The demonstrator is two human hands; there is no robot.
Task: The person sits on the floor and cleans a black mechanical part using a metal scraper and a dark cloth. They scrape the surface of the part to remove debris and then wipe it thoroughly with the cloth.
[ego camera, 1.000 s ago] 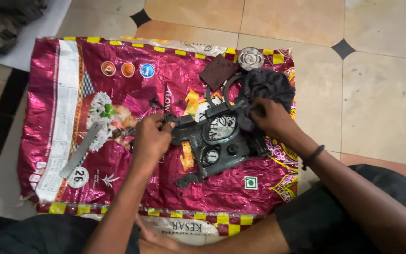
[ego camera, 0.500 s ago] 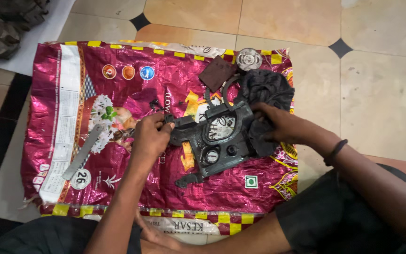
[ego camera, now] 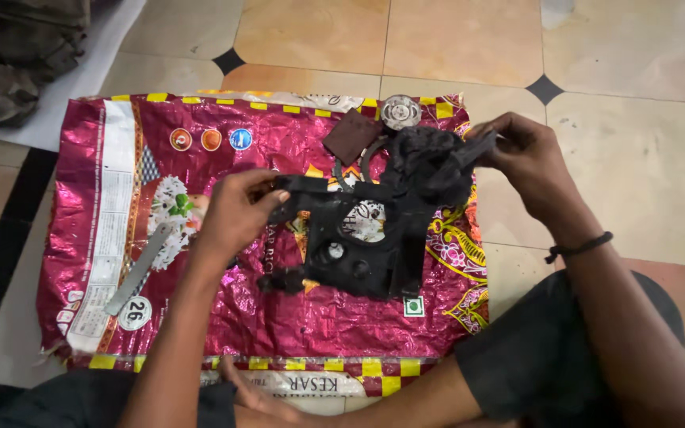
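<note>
Nearest to the camera, the person sat with crossed legs at the lower edge of a shiny magenta sack (ego camera: 279,333) that was spread flat on the tiled floor (ego camera: 469,40). Above the sack, both hands held a black, dirty machine housing (ego camera: 362,238) with round openings, lifted a little and tilted. The left hand (ego camera: 235,214) was closed around the left end of the housing, with the fingers curled over a dark bar there. The right hand (ego camera: 521,154) pinched a narrow black arm at the upper right of the housing, with the fingers pressed together on it; a dark cord went around its wrist. To the left of the left hand, a flat grey metal strip (ego camera: 140,269) lay on the sack, well apart from the housing. Behind the housing, a small brown square plate (ego camera: 352,136) and a round silver disc (ego camera: 400,112) lay near the far edge of the sack. Farthest, at the upper left corner, some grey cloth (ego camera: 17,63) rested on a white sheet.
</note>
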